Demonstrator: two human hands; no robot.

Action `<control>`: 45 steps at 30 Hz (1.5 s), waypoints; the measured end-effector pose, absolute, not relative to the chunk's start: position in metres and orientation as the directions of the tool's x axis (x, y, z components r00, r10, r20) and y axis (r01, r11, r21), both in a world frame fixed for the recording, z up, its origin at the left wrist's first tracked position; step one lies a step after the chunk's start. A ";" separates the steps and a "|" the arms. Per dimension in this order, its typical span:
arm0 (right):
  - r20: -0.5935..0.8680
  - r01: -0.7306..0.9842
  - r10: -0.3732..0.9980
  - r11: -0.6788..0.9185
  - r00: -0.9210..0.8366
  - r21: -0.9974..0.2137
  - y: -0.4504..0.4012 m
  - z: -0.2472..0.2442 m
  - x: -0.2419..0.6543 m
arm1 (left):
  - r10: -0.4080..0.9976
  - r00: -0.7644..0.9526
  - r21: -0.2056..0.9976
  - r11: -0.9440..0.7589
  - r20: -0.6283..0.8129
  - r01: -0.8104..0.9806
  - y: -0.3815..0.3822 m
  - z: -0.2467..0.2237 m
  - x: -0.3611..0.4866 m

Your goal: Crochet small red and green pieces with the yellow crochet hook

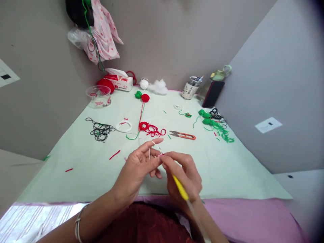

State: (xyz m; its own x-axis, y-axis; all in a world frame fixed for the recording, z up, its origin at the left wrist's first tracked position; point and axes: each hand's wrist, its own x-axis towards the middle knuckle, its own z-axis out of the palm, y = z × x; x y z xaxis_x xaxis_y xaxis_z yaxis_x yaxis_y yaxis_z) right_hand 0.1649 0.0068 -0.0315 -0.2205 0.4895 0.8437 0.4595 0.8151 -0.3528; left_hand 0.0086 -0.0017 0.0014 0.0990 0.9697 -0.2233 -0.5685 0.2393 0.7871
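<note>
Near the table's front edge, my left hand (143,160) pinches a tiny red and white yarn piece (162,155) between thumb and a finger. White yarn (150,153) loops over its raised index finger. My right hand (183,173) is closed around a yellow-handled tool (180,187), whose tip meets the small piece at my left fingertips. The tool's thin tip is largely hidden by the fingers. Beyond my hands lie a tangle of red yarn (153,130), a ring of white yarn (124,126) and orange-handled thread snips (182,135).
Black cord (100,130) lies at the left, below a clear plastic tub (99,97). Along the back stand a tissue box (121,83), a pen can (190,88) and a leaning phone (213,94). Green yarn pieces (220,130) lie right. Red scraps dot the table.
</note>
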 end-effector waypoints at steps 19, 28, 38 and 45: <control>0.750 0.331 0.657 0.726 -0.076 -0.603 0.008 -0.023 0.167 | 0.927 0.247 0.636 0.373 -0.281 -0.675 0.001 0.005 0.009; 0.519 0.003 0.854 0.520 -0.027 -0.854 0.014 -0.013 0.165 | 0.957 0.196 0.718 0.289 -0.213 -0.633 -0.001 0.006 0.010; 0.367 -0.227 0.928 0.344 -0.067 -0.911 0.015 -0.016 0.169 | 0.951 0.198 0.761 0.309 -0.238 -0.570 -0.004 0.006 0.003; 0.441 -0.222 0.896 0.422 -0.042 -0.879 0.015 -0.016 0.170 | 0.931 0.254 0.731 0.363 -0.261 -0.578 -0.002 0.009 0.004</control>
